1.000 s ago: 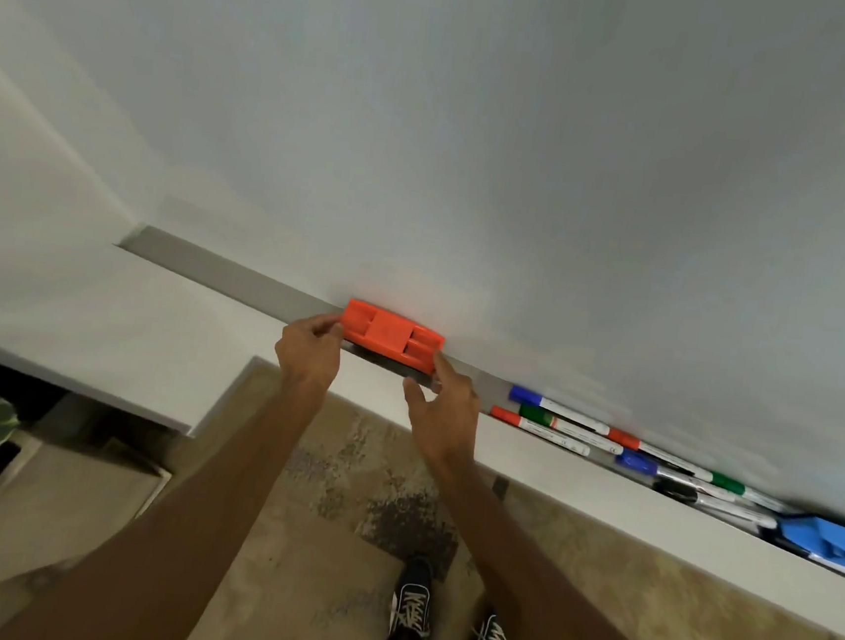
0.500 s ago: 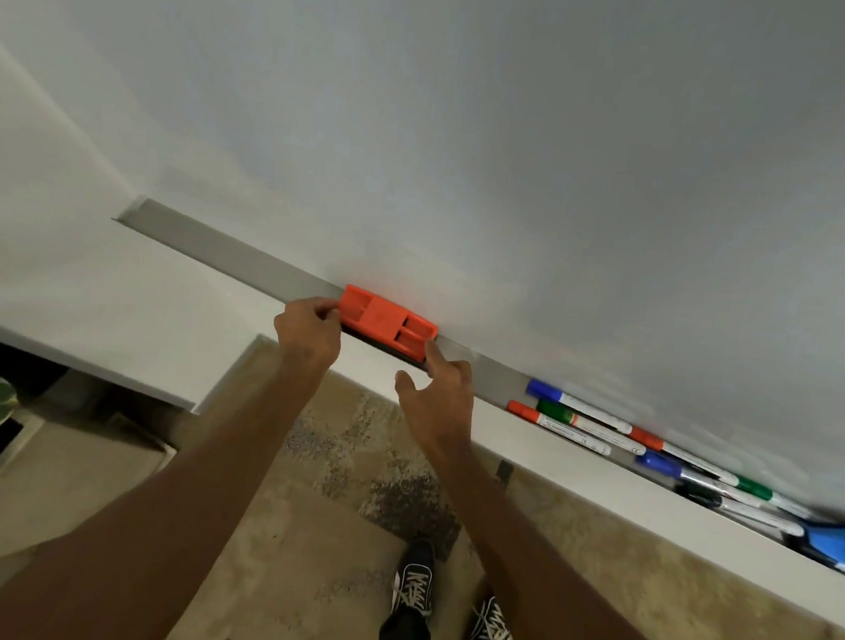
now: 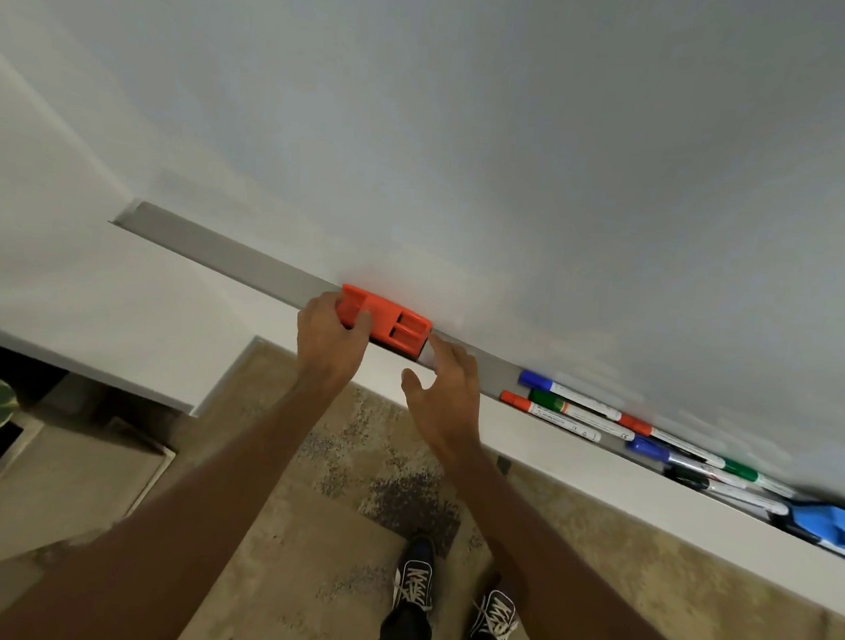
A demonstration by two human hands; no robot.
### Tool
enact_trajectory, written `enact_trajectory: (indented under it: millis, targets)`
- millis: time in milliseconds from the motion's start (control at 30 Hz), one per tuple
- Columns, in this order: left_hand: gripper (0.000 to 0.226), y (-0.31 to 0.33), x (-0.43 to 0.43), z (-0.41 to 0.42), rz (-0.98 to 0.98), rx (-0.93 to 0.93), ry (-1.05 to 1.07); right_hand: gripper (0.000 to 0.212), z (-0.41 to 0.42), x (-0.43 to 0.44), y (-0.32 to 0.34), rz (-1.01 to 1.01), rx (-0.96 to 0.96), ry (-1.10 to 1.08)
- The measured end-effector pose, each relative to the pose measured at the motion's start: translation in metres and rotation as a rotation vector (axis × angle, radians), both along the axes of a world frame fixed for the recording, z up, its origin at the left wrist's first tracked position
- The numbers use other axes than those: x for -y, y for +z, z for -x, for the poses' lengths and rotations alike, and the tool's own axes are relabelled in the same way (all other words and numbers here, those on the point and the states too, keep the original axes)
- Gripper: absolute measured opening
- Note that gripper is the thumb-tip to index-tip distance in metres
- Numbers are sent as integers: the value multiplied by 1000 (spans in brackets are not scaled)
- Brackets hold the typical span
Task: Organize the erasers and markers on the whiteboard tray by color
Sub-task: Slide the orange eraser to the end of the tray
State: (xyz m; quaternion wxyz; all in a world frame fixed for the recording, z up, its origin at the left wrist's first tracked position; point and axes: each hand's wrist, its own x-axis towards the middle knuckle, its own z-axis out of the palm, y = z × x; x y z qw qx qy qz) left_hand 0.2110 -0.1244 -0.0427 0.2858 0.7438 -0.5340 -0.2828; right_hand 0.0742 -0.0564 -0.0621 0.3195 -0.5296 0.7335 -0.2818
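Left hand (image 3: 330, 344): gripping. Its thumb and fingers curl over the left end of the orange eraser (image 3: 399, 328), a hold suited to sliding the block along rather than lifting it.

Right hand (image 3: 446, 399): open, with relaxed fingers. The index tip lies at the eraser's right end (actual contact cannot be confirmed), probably as a guide or stop.

The eraser sits flat in the tray (image 3: 241, 256), against the foot of the whiteboard (image 3: 478, 144), with bare tray to its left. The mixed markers (image 3: 581, 415) lie apart to its right, and the blue eraser (image 3: 834, 524) is beyond them. Sorting by color has barely begun.

Change over the last second: the left hand has moved from the eraser's end onto its top, and the right hand has slackened. The gap to the markers appears slightly wider.
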Motion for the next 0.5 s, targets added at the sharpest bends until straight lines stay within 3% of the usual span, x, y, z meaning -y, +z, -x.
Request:
enact_trajectory:
  millis: [500]
  targets:
    - [26, 39, -62, 73, 200, -188, -257, 49, 82, -55, 42, 204, -1, -146]
